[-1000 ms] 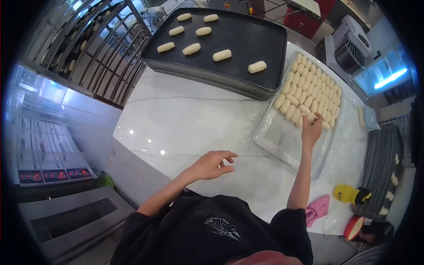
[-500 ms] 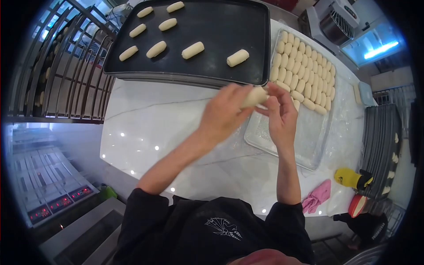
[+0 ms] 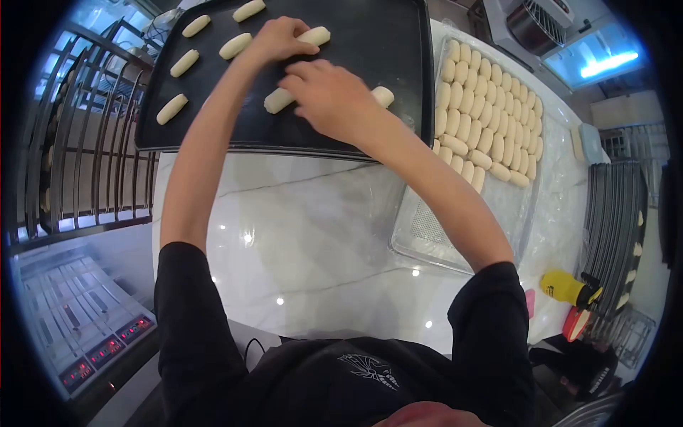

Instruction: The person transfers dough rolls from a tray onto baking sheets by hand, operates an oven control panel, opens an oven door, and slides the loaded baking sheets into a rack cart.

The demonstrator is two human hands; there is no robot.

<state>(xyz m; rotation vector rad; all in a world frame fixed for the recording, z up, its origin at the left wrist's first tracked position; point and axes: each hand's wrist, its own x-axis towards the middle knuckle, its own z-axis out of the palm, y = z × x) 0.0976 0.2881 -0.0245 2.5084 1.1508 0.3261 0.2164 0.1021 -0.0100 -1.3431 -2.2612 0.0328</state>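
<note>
At a white counter (image 3: 313, 220), our left hand (image 3: 282, 40) pinches a dough roll (image 3: 316, 35) over a black tray (image 3: 384, 35). Our right hand (image 3: 331, 98) curls at a second roll (image 3: 276, 102); we cannot tell whether it grips. Packed rolls (image 3: 491, 114) lie to the right.

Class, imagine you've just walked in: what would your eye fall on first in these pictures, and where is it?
Probably the big black tray at the top, where the left hand grips one end of a dough roll and the right hand reaches over nearby. Next, perhaps, the tightly packed pale rolls on the clear tray to its right.
</note>
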